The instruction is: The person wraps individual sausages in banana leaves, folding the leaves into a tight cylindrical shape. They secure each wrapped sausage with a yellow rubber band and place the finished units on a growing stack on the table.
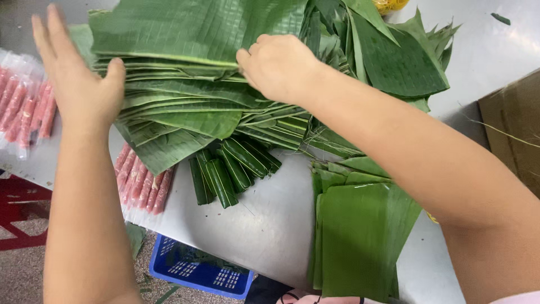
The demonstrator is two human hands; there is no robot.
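A thick stack of green banana leaves (185, 95) lies across the metal table (270, 225). My right hand (278, 66) rests on the stack, fingers curled into the leaf edges near the top sheet. My left hand (76, 73) is open with fingers spread, its thumb against the stack's left edge. Several small rolled leaf parcels (230, 171) lie at the front of the stack. A smaller pile of cut leaf pieces (360, 236) sits near the table's front edge, below my right forearm.
Packs of pink sausages in clear plastic lie at the left (25, 110) and partly under the leaf stack (143, 183). A blue plastic crate (197, 270) stands on the floor below the table edge. A cardboard box (514, 126) stands at the right.
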